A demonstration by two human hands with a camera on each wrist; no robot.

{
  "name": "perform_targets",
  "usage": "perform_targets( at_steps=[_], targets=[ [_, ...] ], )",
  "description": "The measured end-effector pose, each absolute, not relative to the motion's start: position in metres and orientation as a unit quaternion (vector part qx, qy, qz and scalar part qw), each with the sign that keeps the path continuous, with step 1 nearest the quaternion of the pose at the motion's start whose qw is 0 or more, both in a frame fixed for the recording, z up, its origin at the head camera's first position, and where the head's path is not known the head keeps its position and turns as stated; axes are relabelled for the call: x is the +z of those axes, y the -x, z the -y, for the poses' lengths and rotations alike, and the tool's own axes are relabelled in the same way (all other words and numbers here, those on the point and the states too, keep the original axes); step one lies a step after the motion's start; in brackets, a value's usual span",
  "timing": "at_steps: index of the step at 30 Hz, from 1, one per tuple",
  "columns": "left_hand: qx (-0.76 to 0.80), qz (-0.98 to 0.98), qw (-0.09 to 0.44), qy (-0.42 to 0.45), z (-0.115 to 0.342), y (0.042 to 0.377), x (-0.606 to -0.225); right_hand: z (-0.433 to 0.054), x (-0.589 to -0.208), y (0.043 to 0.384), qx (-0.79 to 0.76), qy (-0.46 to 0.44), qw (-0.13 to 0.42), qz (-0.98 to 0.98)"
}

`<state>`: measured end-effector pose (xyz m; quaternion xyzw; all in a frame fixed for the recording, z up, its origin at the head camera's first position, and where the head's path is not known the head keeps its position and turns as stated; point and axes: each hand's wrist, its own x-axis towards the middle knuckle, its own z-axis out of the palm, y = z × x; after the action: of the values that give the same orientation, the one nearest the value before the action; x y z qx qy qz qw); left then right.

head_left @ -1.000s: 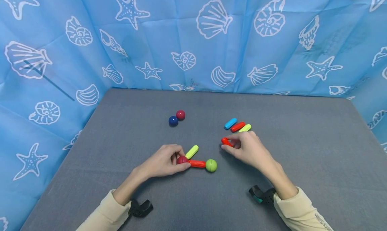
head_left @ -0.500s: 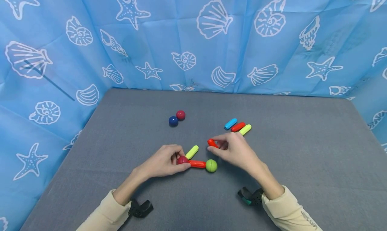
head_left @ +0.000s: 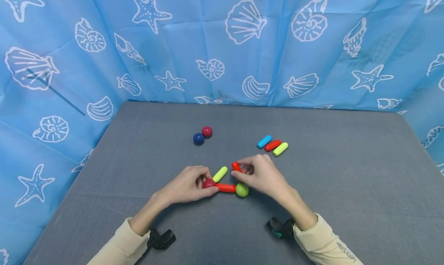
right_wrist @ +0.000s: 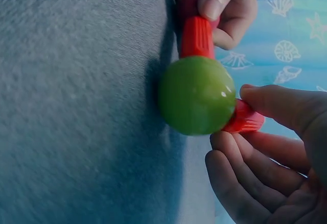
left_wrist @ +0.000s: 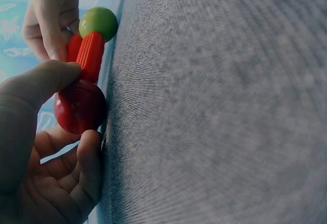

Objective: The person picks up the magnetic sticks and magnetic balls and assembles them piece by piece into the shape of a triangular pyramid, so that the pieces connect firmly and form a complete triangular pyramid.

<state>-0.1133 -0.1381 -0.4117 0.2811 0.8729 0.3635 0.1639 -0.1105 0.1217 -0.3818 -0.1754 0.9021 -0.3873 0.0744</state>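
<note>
In the head view my left hand (head_left: 189, 186) grips a dark red ball (head_left: 209, 183) low over the grey table. A red rod (head_left: 226, 188) runs from that ball to a green ball (head_left: 242, 189). From the red ball a yellow-green rod (head_left: 220, 174) angles away toward the back. My right hand (head_left: 263, 174) pinches a second red rod (head_left: 236, 167) between thumb and fingers, just behind the green ball. The right wrist view has this second rod (right_wrist: 245, 117) beside the green ball (right_wrist: 196, 95); whether they touch I cannot tell.
Behind my right hand lie three loose rods: blue (head_left: 264, 142), red (head_left: 273, 145) and yellow-green (head_left: 280, 149). A dark blue ball (head_left: 199, 139) and another red ball (head_left: 207, 132) sit farther back. A blue shell-print curtain (head_left: 222, 45) hangs behind the grey table (head_left: 347, 172).
My right hand has moved left with the red rod, from near the loose rods to behind the green ball. The left hand and the joined pieces have stayed in place.
</note>
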Motion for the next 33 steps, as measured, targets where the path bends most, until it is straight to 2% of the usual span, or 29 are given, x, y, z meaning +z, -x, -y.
perform_targets(
  at_steps=[19,33],
  targets=[
    [0.363,-0.874,0.169,-0.276,0.138,0.114,-0.411,-0.115,-0.392,0.109,-0.388,0.166,0.114,-0.900],
    [0.362,-0.872,0.165,-0.285,0.138,0.113,-0.412,-0.112,-0.397,0.109,-0.383,0.186,0.111,-0.898]
  ],
)
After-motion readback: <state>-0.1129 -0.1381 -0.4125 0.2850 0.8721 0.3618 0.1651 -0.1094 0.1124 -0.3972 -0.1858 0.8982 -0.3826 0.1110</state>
